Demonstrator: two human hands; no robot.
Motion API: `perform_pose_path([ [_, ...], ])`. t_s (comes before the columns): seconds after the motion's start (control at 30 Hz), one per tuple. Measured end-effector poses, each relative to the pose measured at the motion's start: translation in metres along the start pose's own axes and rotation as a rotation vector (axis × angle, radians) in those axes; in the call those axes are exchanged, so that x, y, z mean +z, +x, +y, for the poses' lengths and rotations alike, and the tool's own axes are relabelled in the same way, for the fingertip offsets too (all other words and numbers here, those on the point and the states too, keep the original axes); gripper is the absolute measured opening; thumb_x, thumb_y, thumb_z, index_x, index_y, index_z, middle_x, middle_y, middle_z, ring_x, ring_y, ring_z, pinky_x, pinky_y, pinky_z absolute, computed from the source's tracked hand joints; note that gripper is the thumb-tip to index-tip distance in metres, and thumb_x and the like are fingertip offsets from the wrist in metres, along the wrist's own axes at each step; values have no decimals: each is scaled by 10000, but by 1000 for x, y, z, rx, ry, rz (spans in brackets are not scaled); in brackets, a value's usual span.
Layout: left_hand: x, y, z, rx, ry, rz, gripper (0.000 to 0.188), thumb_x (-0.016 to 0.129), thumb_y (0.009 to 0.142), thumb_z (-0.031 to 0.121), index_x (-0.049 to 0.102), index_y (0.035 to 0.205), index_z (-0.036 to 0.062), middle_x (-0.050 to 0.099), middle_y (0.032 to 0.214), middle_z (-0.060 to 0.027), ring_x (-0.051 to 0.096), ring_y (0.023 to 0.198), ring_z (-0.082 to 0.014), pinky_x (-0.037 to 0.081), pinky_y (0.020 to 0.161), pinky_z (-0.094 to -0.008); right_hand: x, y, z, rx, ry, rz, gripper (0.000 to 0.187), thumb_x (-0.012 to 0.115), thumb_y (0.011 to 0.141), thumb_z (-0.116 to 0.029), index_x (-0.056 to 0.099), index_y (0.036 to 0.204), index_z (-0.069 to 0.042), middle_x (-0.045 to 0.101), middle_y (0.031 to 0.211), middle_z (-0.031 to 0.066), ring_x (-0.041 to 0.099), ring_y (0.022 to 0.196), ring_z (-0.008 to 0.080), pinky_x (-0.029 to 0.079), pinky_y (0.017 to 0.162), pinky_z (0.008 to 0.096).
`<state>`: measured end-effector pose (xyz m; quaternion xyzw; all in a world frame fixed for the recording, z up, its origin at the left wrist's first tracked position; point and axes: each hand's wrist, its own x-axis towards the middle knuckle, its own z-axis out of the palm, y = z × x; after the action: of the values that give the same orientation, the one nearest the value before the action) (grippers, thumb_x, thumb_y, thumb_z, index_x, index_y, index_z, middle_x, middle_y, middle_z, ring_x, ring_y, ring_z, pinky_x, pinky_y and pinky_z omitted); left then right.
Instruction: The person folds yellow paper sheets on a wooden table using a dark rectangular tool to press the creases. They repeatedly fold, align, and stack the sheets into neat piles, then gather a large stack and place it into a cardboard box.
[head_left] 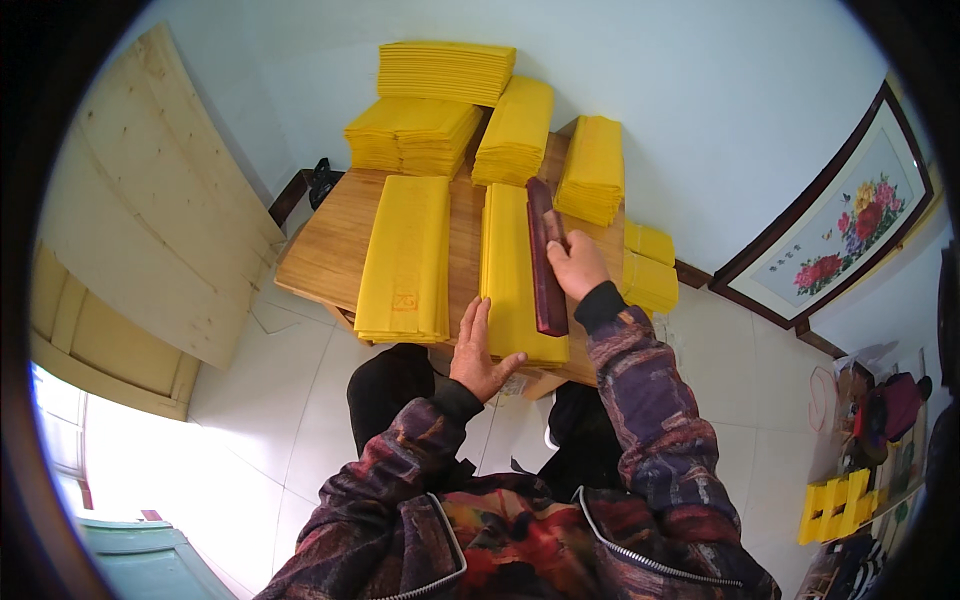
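Two long stacks of yellow paper lie side by side on the wooden table (325, 255). The left yellow stack (403, 250) bears a small red mark near its close end. Along the right part of the right yellow stack (508, 270) stretches a long dark red bar (548, 295), with a paler patch near its middle. My right hand (580, 262) grips this bar from the right, fingers closed around it. With fingers spread, my left hand (482, 360) touches the near left edge of the same stack, holding nothing.
Several more yellow paper stacks (415, 125) stand along the table's back, piled in places. Yellow bundles (650, 265) sit beyond its right edge. Wooden boards (140, 190) lean at the left; a framed flower picture (835, 225) leans against the right wall.
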<state>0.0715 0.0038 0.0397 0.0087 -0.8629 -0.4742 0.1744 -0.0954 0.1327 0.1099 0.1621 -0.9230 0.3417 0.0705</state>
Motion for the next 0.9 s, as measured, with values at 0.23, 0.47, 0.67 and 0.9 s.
perform_pose_path([
  [0.23,8,-2,-9,30,4,38,933,749,649,266,198,1347,-18,235,1371,-230,288,1253,-374,294,1022,-381,16,2,-32,25,-298,-96,357,519,803,-320,529,905,22,611,823,233,596,782,380,473,706,454],
  [0.47,9,-4,-12,19,-23,42,940,747,646,285,200,1348,-18,241,1368,-232,284,1255,-379,288,1023,-383,30,2,-39,46,-355,-132,353,524,801,-315,523,906,22,612,814,234,594,783,387,471,703,461],
  [0.67,12,-5,-15,21,-39,58,938,745,653,296,200,1347,-22,247,1361,-237,284,1251,-383,286,1020,-387,41,-5,-48,66,-344,-137,333,523,801,-291,511,912,23,610,806,249,593,774,397,471,695,470],
  [0.9,21,-6,-11,-27,-107,123,902,738,671,306,224,1335,-23,278,1342,-234,290,1244,-374,278,1018,-400,57,-11,-51,39,-433,-177,332,510,818,-291,479,904,28,616,803,247,605,771,388,478,674,466],
])
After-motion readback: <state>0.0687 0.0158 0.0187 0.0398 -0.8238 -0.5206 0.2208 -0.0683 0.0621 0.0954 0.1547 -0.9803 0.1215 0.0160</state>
